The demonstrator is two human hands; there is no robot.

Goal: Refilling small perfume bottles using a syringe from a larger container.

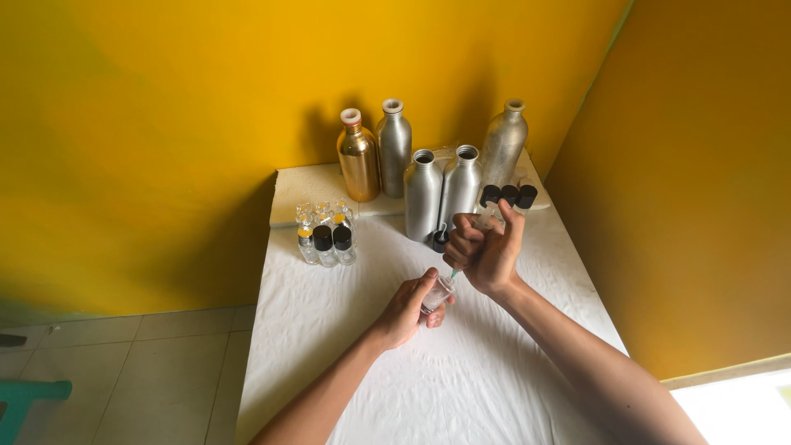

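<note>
My left hand (pixel 408 309) holds a small clear glass vial (pixel 437 294) tilted above the white-covered table (pixel 329 330). My right hand (pixel 488 247) grips a syringe (pixel 470 239), thumb raised at its plunger end, with the thin tip (pixel 454 273) pointing down into the vial's mouth. Both hands meet near the middle of the table, just in front of the metal bottles.
Several tall aluminium bottles stand at the back: one gold (pixel 358 158), the others silver (pixel 423 194). A cluster of small glass vials (pixel 326 233), some black-capped, sits at back left. More black-capped vials (pixel 509 194) are behind my right hand. Yellow walls surround; tiled floor lies left.
</note>
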